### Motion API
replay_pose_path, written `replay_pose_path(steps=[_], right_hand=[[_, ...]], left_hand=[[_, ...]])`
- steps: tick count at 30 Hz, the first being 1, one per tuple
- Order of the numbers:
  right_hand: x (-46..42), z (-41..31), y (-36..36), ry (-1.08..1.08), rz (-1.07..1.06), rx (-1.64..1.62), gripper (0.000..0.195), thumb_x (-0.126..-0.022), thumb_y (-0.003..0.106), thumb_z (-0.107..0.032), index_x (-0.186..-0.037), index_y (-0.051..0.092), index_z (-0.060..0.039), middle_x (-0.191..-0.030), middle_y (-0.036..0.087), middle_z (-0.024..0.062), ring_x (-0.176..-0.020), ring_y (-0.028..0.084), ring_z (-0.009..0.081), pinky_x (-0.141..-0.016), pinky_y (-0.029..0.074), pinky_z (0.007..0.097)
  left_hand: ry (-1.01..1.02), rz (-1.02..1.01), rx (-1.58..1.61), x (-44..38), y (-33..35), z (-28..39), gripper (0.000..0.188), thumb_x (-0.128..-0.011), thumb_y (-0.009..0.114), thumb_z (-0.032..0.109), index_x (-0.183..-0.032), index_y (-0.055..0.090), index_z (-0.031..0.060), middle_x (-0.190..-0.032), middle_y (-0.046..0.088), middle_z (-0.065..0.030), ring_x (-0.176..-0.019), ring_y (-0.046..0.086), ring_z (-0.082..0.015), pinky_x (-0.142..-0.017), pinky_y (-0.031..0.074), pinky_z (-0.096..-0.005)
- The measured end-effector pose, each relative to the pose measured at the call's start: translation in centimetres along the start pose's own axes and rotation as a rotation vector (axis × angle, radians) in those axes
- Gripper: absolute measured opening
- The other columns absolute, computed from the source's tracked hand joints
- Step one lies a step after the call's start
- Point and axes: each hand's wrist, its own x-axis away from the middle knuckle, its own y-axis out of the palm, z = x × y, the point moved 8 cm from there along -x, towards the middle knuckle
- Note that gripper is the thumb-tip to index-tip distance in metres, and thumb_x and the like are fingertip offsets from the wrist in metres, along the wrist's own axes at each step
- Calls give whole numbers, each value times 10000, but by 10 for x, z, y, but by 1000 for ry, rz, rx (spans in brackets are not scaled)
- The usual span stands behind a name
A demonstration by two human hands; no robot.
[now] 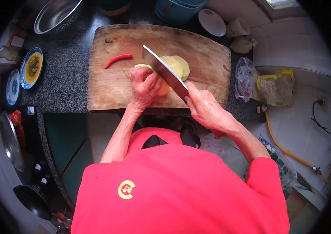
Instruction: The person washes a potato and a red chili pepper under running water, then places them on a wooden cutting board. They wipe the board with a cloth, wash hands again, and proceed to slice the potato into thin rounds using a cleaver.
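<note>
A cleaver (165, 72) is in my right hand (207, 107), its blade slanting up and left across the wooden cutting board (209, 64). My left hand (145, 86) presses down on a peeled potato (142, 66), which shows only partly around the fingers and beside the blade. Several pale potato slices (175, 65) overlap on the far right side of the blade. A yellowish piece (164, 88) lies between my left hand and the cleaver, partly covered. To the left on the board rests a red chili pepper (118, 59), touched by neither hand.
Dark speckled countertop (63, 79) surrounds the board. A metal strainer (55, 17), a blue bucket (177, 10) and a white plate (212, 22) stand behind it. Patterned plates (31, 68) are at left, plastic bags (245, 79) at right. A black pan (32, 201) sits lower left.
</note>
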Motion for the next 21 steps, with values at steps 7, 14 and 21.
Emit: replay_pose_path(steps=[7, 14, 21], right_hand=[[-36, 43, 52, 87, 35, -8, 189, -891, 499, -48, -1051, 424, 20, -733, 561, 315, -776, 556, 509, -631, 415, 545], [-34, 54, 35, 21, 167, -193, 162, -882, 507, -53, -1018, 470, 28, -763, 587, 308, -781, 582, 494, -654, 448, 534], [-1, 5, -12, 51, 85, -155, 169, -892, 512, -54, -1036, 462, 19, -803, 575, 307, -828, 552, 500, -674, 434, 519]], left_hand=[[-12, 0, 8, 0, 1, 1, 221, -695, 739, 66, -894, 645, 75, -933, 550, -76, -913, 513, -273, -880, 403, -429], [-30, 4, 18, -3, -2, 0, 188, -725, 716, 37, -894, 643, 74, -922, 551, -80, -913, 515, -274, -901, 413, -427], [-24, 31, 44, -1, -1, -2, 205, -715, 707, -9, -899, 645, 58, -940, 541, -88, -929, 505, -289, -905, 412, -434]])
